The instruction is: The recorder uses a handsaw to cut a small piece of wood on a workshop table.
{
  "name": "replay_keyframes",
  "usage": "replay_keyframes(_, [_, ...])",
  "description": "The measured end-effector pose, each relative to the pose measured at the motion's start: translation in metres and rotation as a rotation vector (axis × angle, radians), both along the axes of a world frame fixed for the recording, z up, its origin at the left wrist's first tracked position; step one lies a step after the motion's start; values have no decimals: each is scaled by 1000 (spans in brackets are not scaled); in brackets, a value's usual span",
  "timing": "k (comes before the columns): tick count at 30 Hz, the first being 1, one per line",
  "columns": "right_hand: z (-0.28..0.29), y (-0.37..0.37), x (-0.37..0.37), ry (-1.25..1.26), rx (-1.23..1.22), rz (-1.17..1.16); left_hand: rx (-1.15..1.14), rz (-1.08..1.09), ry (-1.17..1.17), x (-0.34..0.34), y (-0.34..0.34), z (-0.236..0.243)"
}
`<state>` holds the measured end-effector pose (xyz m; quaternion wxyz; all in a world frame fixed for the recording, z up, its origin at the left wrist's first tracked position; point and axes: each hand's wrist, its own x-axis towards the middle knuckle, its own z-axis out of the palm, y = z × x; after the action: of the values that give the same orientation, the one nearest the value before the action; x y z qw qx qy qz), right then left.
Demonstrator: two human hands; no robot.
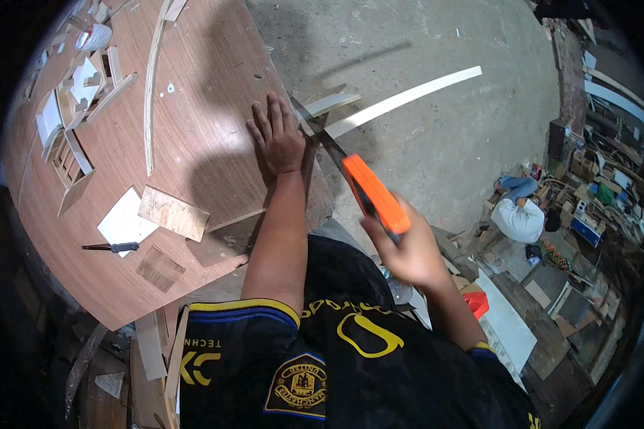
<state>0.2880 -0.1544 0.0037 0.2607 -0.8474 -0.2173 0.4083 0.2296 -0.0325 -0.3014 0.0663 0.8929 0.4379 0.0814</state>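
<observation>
My right hand (411, 250) is wrapped round the orange handle (377, 194) of a handsaw, slightly smeared by motion. Its dark blade (330, 148) slants up and left to the table's edge, crossing the near end of a long pale wood strip (415, 94). That strip juts out past the edge over the floor. A second, shorter pale strip (334, 104) sticks out just beyond it. My left hand (283, 143) lies flat at the table's edge beside the blade, fingers stretched; whatever is under the palm is hidden.
On the brown table (222, 93) lie a long thin strip (150, 93), small wooden frames (71, 161), a plywood piece (173, 212), a white sheet (125, 218) and a knife (113, 247). A person (519, 218) sits at right among boxes and scraps. Boards lean below the table.
</observation>
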Motion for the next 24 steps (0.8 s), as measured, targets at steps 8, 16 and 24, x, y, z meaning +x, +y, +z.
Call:
replay_keyframes(8, [-70, 17, 17, 22, 25, -106, 125, -54, 96, 11, 0, 2])
replay_keyframes(16, [22, -21, -2, 29, 20, -9, -57, 30, 101, 1, 2, 20])
replay_keyframes(24, [-39, 8, 4, -20, 11, -75, 77, -43, 141, 9, -4, -3])
